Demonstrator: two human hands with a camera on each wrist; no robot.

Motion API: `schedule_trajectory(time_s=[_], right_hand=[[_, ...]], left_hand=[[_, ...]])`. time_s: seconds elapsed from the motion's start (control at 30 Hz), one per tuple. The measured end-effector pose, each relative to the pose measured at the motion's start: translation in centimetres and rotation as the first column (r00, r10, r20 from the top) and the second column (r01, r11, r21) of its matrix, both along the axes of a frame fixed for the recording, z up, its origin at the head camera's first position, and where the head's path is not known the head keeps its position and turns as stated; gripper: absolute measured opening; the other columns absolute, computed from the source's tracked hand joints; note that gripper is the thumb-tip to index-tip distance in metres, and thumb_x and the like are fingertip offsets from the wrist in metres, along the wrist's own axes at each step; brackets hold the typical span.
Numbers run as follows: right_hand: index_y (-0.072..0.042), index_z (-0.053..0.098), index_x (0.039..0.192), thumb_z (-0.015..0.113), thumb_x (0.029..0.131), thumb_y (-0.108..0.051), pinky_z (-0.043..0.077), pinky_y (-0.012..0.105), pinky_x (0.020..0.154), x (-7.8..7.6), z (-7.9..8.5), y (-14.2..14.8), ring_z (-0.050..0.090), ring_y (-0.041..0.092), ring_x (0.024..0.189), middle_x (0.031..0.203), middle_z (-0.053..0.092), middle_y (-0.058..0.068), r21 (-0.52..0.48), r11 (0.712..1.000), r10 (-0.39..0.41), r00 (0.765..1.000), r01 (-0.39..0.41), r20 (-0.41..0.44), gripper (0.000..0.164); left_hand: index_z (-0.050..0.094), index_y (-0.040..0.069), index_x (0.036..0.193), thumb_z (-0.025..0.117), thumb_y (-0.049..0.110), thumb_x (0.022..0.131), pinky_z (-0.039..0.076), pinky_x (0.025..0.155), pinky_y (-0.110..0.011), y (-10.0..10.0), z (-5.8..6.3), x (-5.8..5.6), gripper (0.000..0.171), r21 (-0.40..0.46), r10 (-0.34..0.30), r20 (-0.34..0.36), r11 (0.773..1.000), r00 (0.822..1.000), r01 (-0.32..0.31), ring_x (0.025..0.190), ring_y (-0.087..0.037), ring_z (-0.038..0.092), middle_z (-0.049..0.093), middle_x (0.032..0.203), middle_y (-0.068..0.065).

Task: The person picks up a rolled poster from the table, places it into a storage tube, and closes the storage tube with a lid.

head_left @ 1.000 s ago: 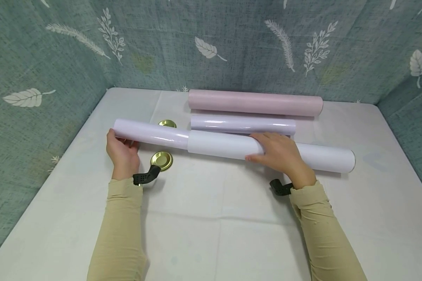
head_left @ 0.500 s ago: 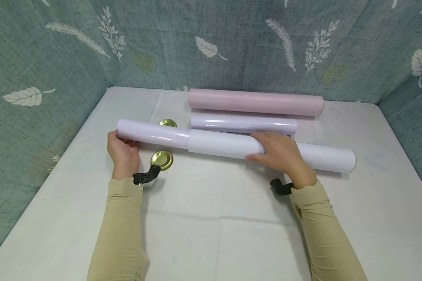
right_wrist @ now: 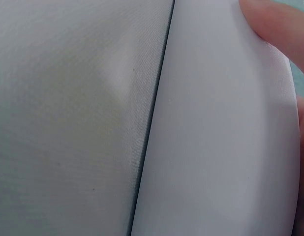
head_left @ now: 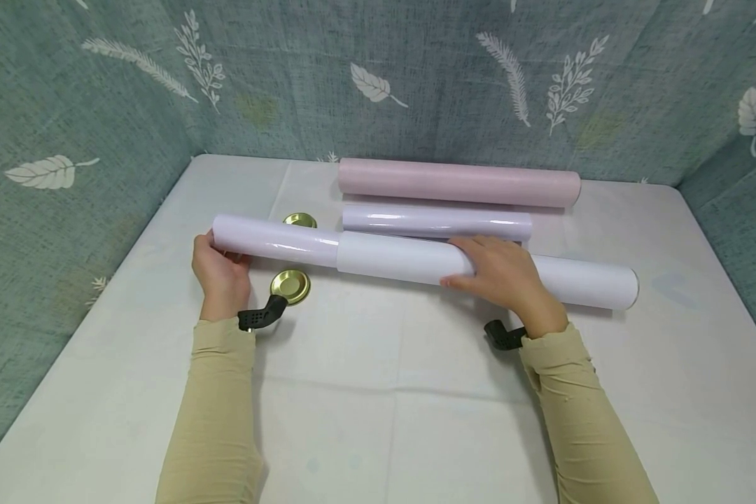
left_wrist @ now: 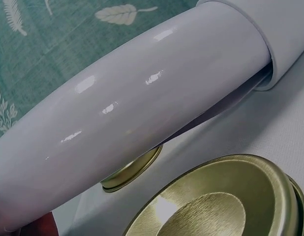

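A glossy pale-lilac roll of sheet (head_left: 277,240) has its right end inside the mouth of a white cardboard tube (head_left: 390,257). My left hand (head_left: 222,276) holds the roll's outer end from below, thumb at the end. In the left wrist view, the roll (left_wrist: 127,103) shows a loose sheet edge along its underside, just outside the tube's rim (left_wrist: 270,34). My right hand (head_left: 500,273) grips the white tube near its middle from above. The right wrist view shows the tube wall (right_wrist: 216,123) with a finger and thumb round its far side.
Two round gold-coloured metal lids lie near the roll, one behind it (head_left: 300,220) and one in front (head_left: 290,287). Behind the tube are a second glossy lilac roll (head_left: 435,222) and a pink tube (head_left: 456,183). Patterned green cloth (head_left: 378,84) borders the white table (head_left: 353,434).
The glossy roll has slid a little to the right, deeper into the white tube, and less of it shows. The right hand and the tube have stayed nearly still.
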State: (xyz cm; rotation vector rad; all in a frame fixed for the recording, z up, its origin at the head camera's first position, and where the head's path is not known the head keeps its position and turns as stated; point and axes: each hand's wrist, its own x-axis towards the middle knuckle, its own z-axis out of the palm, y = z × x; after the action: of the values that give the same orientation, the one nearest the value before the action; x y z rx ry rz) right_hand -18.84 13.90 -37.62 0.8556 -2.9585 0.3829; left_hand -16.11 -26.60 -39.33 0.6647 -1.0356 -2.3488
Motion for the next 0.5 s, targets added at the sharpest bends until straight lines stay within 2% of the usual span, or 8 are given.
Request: schedule_trajectory(time_s=[0.3, 0.5], right_hand=[[-0.024, 0.043, 0.13, 0.053, 0.071, -0.069, 0.035, 0.046, 0.09, 0.04, 0.06, 0.02, 0.046, 0.026, 0.112, 0.123, 0.052, 0.004, 0.004, 1.0, -0.003, 1.0, 0.003, 0.006, 0.075], [-0.024, 0.044, 0.13, 0.053, 0.071, -0.069, 0.035, 0.046, 0.09, 0.01, 0.02, 0.01, 0.047, 0.026, 0.112, 0.123, 0.052, 0.004, 0.006, 1.0, -0.002, 1.0, 0.002, -0.001, 0.075]], left_hand=[[0.053, 0.007, 0.115, 0.035, 0.018, 0.093, 0.035, 0.088, -0.034, 0.01, -0.19, -0.13, 0.031, -0.026, -0.017, 0.017, 1.0, 1.0, 0.017, 0.103, -0.02, 0.042, 0.044, 0.12, -0.007], [0.05, 0.009, 0.119, 0.031, 0.018, 0.094, 0.033, 0.093, -0.035, 0.15, -0.2, -0.07, 0.033, -0.082, -0.052, 0.025, 0.995, 0.998, 0.054, 0.109, -0.02, 0.039, 0.04, 0.124, -0.006]])
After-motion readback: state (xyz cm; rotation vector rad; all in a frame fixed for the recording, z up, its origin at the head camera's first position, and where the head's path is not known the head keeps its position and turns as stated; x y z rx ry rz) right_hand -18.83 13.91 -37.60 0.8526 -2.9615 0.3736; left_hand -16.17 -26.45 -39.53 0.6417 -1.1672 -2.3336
